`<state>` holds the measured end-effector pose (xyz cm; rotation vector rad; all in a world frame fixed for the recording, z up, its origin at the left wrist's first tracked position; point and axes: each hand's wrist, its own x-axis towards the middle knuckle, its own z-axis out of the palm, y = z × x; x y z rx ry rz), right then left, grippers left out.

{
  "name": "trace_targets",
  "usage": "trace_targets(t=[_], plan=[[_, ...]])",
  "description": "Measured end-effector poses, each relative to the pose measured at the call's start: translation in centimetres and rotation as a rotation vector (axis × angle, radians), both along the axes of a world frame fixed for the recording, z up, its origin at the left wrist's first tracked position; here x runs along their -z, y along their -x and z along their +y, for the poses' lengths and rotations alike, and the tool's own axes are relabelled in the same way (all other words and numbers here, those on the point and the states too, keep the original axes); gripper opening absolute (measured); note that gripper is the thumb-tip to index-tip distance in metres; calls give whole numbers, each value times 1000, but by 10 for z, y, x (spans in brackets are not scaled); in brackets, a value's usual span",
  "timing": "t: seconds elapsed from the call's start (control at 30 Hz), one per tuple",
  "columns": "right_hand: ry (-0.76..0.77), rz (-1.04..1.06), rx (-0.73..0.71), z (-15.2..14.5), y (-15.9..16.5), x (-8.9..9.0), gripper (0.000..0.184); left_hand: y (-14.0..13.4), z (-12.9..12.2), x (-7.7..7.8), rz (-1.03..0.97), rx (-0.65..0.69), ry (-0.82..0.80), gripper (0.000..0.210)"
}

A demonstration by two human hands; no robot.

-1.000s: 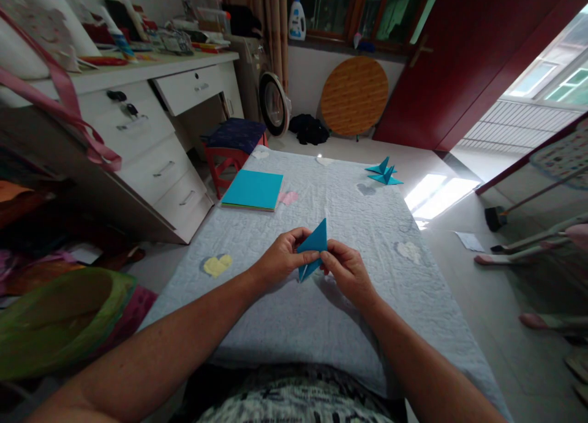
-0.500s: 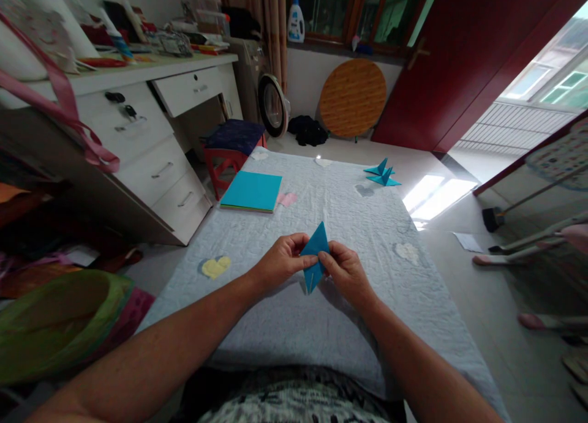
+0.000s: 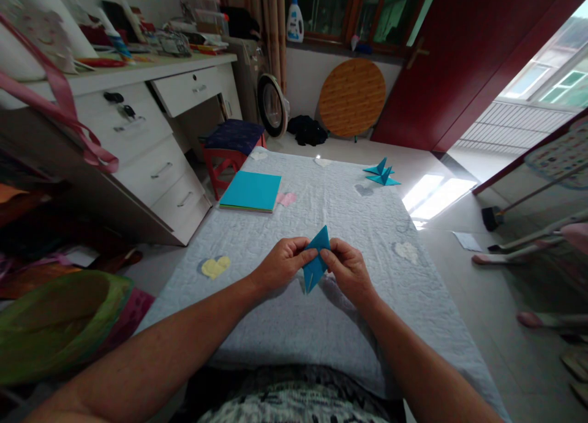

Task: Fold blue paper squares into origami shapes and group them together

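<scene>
A blue folded paper [image 3: 315, 273], shaped like a narrow diamond, is held upright above the cloth-covered table [image 3: 257, 337]. A slit runs up its lower point. My left hand [image 3: 285, 261] pinches its left corner, thumb across the front. On the opposite corner, my right hand [image 3: 348, 265] pinches the same paper with its thumb on the front face. The fingers behind the paper are partly hidden. Farther off lies a stack of square paper [image 3: 252, 190] with a blue sheet on top. Two folded blue paper cranes [image 3: 383, 175] sit at the far right corner.
Left of the table stands a white desk [image 3: 138, 135] with drawers and clutter on top. A red stool [image 3: 229, 147] is by the far left corner. A green-lined bin [image 3: 68, 325] is at lower left. Chair legs [image 3: 505, 261] and a broom [image 3: 493, 218] are at right.
Both hands keep hold of the blue paper. The left hand has shifted slightly right and the paper's top point leans a little more to the right, its sides looking narrower.
</scene>
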<state>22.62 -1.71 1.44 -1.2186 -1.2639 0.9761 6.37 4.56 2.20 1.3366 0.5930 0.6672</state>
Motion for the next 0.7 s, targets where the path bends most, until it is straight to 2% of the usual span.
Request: trace_targets(t=[0.3, 0.57, 0.7], plan=[[-31, -62, 15, 0, 1, 3, 25, -2, -3, 3, 111, 17, -121, 27], [-39, -66, 30, -2, 0, -7, 32, -6, -6, 6, 84, 156, -104, 34], [-55, -16, 55, 0, -3, -11, 28, -6, -6, 9, 122, 201, -121, 34]])
